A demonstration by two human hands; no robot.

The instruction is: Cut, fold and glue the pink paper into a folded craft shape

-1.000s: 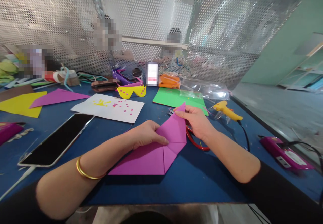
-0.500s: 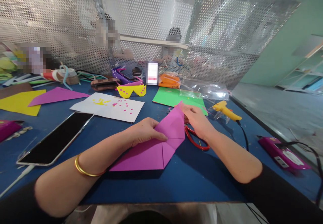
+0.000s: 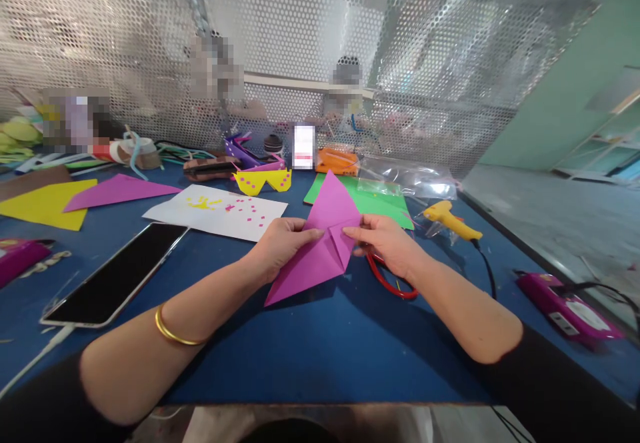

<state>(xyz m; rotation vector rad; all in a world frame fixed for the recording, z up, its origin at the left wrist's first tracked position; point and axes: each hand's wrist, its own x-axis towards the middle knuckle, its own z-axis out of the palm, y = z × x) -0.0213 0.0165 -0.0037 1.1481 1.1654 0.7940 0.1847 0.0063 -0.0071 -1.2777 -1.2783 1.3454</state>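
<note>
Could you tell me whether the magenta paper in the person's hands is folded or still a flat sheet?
Folded: the magenta paper shows overlapping triangular flaps and creases, pinched between the left hand and right hand.

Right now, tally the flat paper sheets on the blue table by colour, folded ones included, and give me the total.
Purple paper: 2, the folded sheet held in both hands and the triangle at far left.
Yellow paper: 1
White paper: 1
Green paper: 1
Total: 5
</note>
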